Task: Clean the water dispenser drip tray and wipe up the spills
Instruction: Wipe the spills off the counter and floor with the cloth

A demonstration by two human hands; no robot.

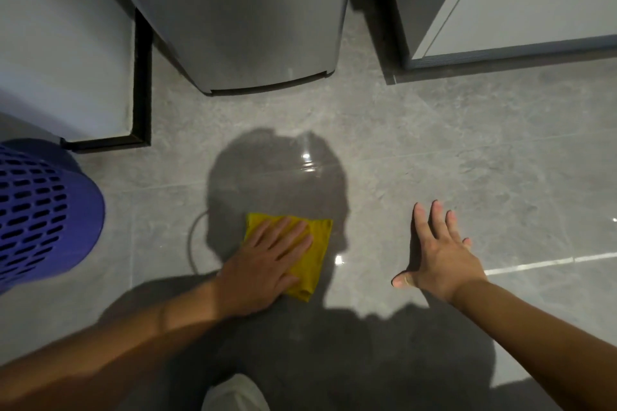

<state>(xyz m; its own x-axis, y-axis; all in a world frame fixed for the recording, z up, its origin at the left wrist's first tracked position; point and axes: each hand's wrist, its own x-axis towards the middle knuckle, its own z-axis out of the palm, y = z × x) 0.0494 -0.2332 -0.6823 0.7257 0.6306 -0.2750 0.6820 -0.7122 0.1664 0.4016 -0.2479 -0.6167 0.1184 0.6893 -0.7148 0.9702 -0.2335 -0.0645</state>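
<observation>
A folded yellow cloth (319, 255) lies flat on the grey tiled floor (434, 150), with my left hand (267, 264) pressed on top of it, fingers spread. A thin wet sheen (309, 160) glints on the tiles just beyond the cloth, in front of the grey base of the water dispenser (247, 27). My right hand (440, 250) rests flat on the floor to the right of the cloth, fingers apart and holding nothing. The drip tray is out of view.
A blue perforated basket (40, 213) stands at the left. A white wall corner with black skirting (142, 77) is behind it. A pale grey cabinet (521, 3) sits at the back right. My knee in light trousers (233, 394) shows at the bottom edge.
</observation>
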